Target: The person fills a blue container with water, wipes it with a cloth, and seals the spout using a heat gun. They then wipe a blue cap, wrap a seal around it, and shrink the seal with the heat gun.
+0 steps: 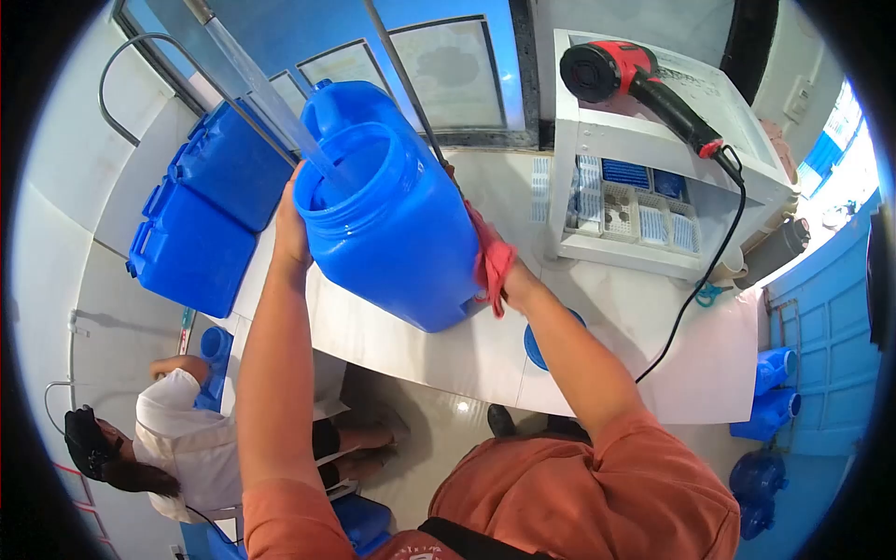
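Note:
A large blue plastic water jug [401, 252] is tilted over the white counter, its wide open mouth towards me. From a metal spout [199, 9] at top left, a clear stream of water [271, 93] runs into the mouth. My left hand [291, 224] grips the jug's left side by the neck, its fingers mostly hidden behind it. On the other side, my right hand [515, 283] is closed on a pinkish-red cloth [493, 257] pressed against the jug's wall. A round blue lid [539, 347] lies on the counter, partly behind my right forearm.
Two blue containers [201, 247] stand at left. A red-and-black heat gun [644, 89] lies on a white shelf unit [597, 245], its cord trailing across the counter [691, 373]. Another person [187, 429] sits at lower left. Several blue jugs [770, 411] are at far right.

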{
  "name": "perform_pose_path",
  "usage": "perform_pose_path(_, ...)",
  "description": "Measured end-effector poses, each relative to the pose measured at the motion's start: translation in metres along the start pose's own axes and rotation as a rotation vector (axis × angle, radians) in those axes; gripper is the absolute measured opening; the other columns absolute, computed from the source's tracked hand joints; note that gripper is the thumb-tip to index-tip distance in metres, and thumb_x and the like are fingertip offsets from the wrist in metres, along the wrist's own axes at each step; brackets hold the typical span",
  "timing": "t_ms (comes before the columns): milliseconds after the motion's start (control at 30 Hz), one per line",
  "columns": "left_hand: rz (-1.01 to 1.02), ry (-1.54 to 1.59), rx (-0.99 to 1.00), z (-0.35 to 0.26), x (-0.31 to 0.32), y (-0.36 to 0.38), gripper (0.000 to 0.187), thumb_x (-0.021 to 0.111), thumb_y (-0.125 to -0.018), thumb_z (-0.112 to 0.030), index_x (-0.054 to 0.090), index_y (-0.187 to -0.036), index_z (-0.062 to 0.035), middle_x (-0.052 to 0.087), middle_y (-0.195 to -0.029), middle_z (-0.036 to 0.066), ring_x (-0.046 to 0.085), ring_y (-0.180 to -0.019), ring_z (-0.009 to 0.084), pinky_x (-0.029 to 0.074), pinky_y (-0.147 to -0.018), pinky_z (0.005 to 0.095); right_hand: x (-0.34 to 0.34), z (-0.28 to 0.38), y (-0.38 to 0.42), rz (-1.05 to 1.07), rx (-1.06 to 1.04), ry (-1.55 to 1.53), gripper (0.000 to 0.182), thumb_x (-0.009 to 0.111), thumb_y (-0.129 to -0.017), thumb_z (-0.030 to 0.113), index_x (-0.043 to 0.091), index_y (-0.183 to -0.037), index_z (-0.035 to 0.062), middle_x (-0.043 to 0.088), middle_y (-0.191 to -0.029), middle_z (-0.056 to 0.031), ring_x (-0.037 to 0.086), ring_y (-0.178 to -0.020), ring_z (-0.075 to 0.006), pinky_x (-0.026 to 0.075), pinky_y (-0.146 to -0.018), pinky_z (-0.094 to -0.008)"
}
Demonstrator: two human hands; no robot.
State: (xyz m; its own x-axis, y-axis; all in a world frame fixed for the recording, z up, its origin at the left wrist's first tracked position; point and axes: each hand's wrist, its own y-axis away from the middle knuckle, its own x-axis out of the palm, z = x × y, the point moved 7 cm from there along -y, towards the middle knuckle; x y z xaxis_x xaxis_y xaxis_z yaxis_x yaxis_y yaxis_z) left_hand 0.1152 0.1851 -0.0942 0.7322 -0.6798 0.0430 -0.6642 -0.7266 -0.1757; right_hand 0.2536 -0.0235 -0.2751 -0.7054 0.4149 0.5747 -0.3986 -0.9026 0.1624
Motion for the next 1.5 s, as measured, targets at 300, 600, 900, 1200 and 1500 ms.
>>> perform_pose_path(300,-0.045,-0.130,0.396,-0.017,-0.006,0.013,0.042,0.046,-0.103,-0.031,0.055,-0.132,-0.0027,0.062,-0.122,0.011,0.058,-0.115,0.0204,0.044,-0.101,0.0324,-0.028,-0.017,0.066,-0.035,-0.139,-0.877,0.073,0.035,-0.094,0.074,0.053,-0.130,0.0124,0.062,-0.124,-0.0109,0.059,-0.113,-0.0317,0.050,-0.095,-0.0495)
perform_pose_path(600,-0.173,0.276,0.000,0.111,-0.022,0.186,0.030,0.049,-0.102,-0.031,0.055,-0.117,-0.0060,0.061,-0.096,0.005,0.055,-0.089,0.0153,0.044,-0.086,0.0317,0.034,0.017,0.137,0.372,-0.229,-0.802,0.074,0.042,-0.095,0.064,0.044,-0.145,0.0099,0.050,-0.145,-0.0152,0.047,-0.132,-0.0365,0.036,-0.111,-0.0536)
perform_pose_path(900,0.103,0.999,-0.242,0.124,0.062,0.258,0.075,0.041,-0.098,-0.060,0.035,-0.151,-0.0069,0.043,-0.151,0.016,0.047,-0.134,0.0361,0.038,-0.113,0.0525,0.118,-0.039,0.114,0.411,0.126,-0.455,0.067,0.049,-0.099,0.052,0.040,-0.149,0.0081,0.045,-0.149,-0.0152,0.046,-0.134,-0.0325,0.035,-0.114,-0.0477)
perform_pose_path(1200,-0.022,0.696,0.155,0.000,0.000,0.231,0.074,0.032,-0.100,-0.060,0.034,-0.152,-0.0085,0.044,-0.150,0.015,0.044,-0.136,0.0349,0.036,-0.114,0.0520,0.073,0.156,0.106,-0.220,-1.040,0.844,0.049,0.062,-0.097,0.030,0.051,-0.137,0.0017,0.048,-0.142,-0.0181,0.047,-0.131,-0.0301,0.042,-0.104,-0.0390)
perform_pose_path(1500,-0.182,-0.491,0.474,-0.037,0.049,0.118,0.064,0.037,-0.106,-0.039,0.020,-0.156,-0.0021,0.025,-0.152,0.023,0.019,-0.135,0.0306,0.016,-0.106,0.0412,0.110,0.146,0.012,-0.024,-0.960,0.573,0.052,0.056,-0.101,0.034,0.052,-0.140,-0.0012,0.061,-0.131,-0.0180,0.058,-0.119,-0.0214,0.044,-0.102,-0.0311)
